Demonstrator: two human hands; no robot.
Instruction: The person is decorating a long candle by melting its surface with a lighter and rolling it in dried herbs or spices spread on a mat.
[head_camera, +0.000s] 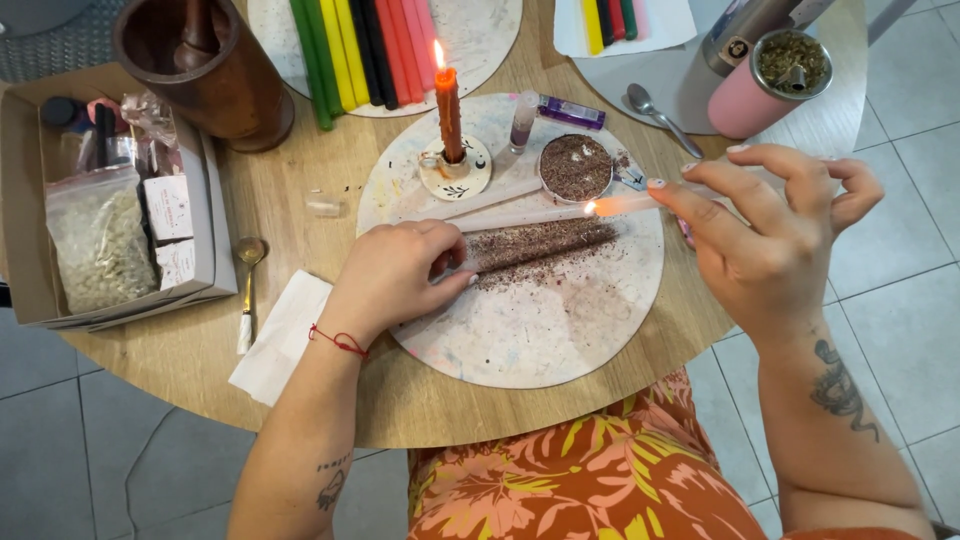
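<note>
My left hand (395, 277) rests on the round speckled board (560, 330) and grips the left end of a long candle coated in dark herb crumbs (540, 243). My right hand (770, 235) pinches a thin white taper (530, 216) held level above the coated candle, with a small flame (592, 207) burning partway along it. A lit orange candle (448, 110) stands upright in a small white holder (455, 168) at the back of the board. A round tin of ground herbs (575, 167) sits next to it.
On the round wooden table (300, 170) are a wooden mortar with pestle (205, 70), a cardboard box of packets (110, 210), coloured taper candles (365, 50), a small spoon (248, 290), a paper napkin (280, 335), a metal spoon (660, 115) and a pink cup (765, 85).
</note>
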